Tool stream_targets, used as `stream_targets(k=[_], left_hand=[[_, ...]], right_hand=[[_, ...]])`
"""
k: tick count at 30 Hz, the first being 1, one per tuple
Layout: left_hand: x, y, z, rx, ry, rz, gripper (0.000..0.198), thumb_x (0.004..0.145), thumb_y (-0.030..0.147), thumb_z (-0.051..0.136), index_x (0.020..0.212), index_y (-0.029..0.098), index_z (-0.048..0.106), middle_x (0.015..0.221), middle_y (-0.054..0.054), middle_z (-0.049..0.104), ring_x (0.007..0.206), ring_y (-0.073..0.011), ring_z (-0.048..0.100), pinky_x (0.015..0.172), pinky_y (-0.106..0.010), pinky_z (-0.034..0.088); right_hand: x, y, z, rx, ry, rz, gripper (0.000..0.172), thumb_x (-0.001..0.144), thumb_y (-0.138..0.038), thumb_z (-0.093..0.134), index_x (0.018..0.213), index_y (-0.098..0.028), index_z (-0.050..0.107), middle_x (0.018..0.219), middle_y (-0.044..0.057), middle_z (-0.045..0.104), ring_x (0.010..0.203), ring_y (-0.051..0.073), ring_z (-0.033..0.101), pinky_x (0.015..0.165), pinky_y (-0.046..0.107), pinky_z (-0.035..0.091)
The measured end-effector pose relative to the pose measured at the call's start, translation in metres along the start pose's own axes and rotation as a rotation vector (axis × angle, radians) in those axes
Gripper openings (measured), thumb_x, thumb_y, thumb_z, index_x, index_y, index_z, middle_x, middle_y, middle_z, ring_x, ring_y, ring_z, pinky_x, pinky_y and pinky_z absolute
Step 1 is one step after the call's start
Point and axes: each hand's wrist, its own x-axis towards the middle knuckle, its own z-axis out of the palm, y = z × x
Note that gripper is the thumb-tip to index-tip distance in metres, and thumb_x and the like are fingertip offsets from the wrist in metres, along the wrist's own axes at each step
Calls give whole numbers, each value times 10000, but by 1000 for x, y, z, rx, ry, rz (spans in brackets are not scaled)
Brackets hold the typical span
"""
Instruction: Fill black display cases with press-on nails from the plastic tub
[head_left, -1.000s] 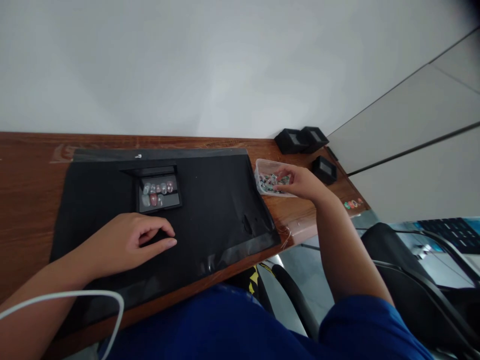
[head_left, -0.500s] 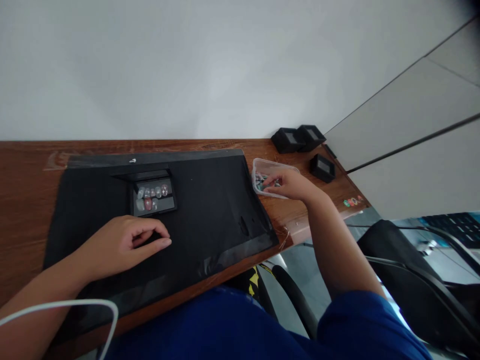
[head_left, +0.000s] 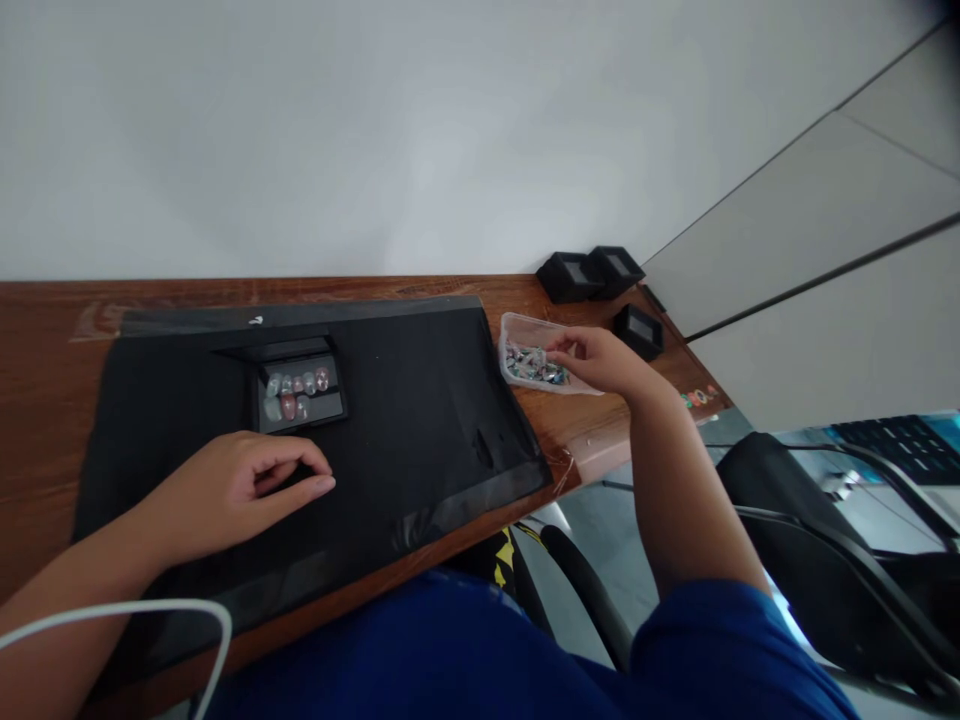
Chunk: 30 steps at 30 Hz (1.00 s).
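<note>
Two bare hands are over a wooden bench (head_left: 45, 390), most of which lies under a black mat (head_left: 420, 400). The right hand (head_left: 604, 360) hovers at the near right edge of a clear plastic tray (head_left: 516, 324), which sits on bare wood just beside the mat's right edge. Its fingers (head_left: 564, 347) are drawn together, thumb and forefinger tips close over the heap of small colourful pieces (head_left: 532, 365) in the tray (whether one is pinched between them cannot be told at this size). The left hand (head_left: 236, 490) rests palm down on the mat, its fingers loosely curled under and the thumb stretched out to the right, with nothing seen in its grasp. Just beyond it lies an open black display box (head_left: 300, 392) holding two rows of false nails (head_left: 294, 384), pale and pink; the hand is near the box but apart from it.

Three small black boxes (head_left: 589, 273) stand at the bench's far right corner, behind the tray. A few more coloured pieces (head_left: 697, 398) lie at the right edge of the bench. A white cable (head_left: 150, 610) loops over the left forearm, and a black chair (head_left: 795, 510) stands to the right of the bench.
</note>
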Motion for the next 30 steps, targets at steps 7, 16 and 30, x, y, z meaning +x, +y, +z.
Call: stream_targets(k=[7,16,30], left_hand=[[-4,6,3,20,57,-11,409,1078,568,641,962,235,848,611,79,369,556,-118,424,590,-280,332],[0,-6,1,-13,-48,-58,507,1014,723,657,968,269,877,570,76,404,519,-138,450,556,-273,308],[0,14,-5,1,-32,-169,557,1008,728,580,963,264,885,621,60,374,588,-163,441,620,-297,336]], right_hand=[[-4,-4,-3,-222,-58,103,253,936,-432,821,1078,-240,902,832,55,806,757,232,685,703,334,438],[5,-18,12,-366,-53,138,213,975,-349,842,1146,-258,930,1072,75,890,928,250,762,762,317,469],[-14,-5,2,147,126,25,379,905,-523,775,829,-156,836,713,36,727,638,159,574,640,295,416]])
